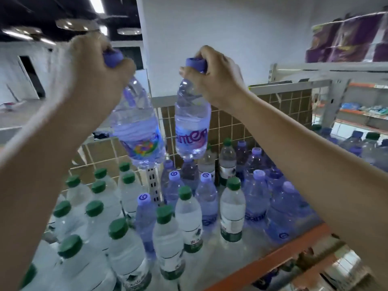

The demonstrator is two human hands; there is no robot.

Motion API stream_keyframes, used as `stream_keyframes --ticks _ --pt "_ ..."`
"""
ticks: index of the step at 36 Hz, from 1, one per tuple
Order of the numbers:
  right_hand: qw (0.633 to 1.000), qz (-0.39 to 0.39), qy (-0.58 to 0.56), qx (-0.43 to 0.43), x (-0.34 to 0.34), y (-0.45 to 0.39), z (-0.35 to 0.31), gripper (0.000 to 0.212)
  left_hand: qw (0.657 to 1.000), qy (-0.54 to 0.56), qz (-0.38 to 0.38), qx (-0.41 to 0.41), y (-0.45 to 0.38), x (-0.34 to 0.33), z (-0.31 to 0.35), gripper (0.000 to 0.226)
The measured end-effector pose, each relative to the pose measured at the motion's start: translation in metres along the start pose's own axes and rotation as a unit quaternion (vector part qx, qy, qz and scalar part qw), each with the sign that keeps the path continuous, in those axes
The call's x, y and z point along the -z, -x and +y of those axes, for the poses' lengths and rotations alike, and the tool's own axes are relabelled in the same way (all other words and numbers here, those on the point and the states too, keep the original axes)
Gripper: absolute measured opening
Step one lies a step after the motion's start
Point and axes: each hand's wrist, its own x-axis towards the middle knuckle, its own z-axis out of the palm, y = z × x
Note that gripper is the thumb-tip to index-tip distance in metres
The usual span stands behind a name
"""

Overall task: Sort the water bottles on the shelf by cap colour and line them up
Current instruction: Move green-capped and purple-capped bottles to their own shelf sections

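Observation:
My left hand [98,66] grips a purple-capped water bottle [138,131] by its neck, and the bottle hangs tilted above the shelf. My right hand [216,74] holds a second purple-capped bottle [192,127] by its cap, nearly upright, just to the right of the first. Both bottles are lifted clear of those below. On the shelf [273,259], several green-capped bottles [92,219] stand in rows at the left. Several purple-capped bottles [258,196] stand at the right, with three green-capped bottles [232,208] mixed among them in the middle.
A wire grid panel [262,120] backs the shelf, and a slotted upright [154,185] rises between the two groups. The shelf has an orange front edge. More bottles [357,141] stand on the neighbouring shelf at right. Purple packages [346,38] sit on the shelf above.

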Motion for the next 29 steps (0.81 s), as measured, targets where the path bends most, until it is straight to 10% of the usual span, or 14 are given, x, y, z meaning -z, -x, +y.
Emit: stream_keyframes --ticks 11,29 --pt "0.992 -0.113 0.049 -0.024 0.038 0.004 0.163 0.036 0.992 -0.036 -0.104 0.055 0.024 -0.150 0.079 0.027" --pt "0.939 -0.342 0.001 -0.046 0.014 0.032 0.264 0.029 0.865 -0.177 -0.449 0.135 0.092 -0.263 0.087 0.028"
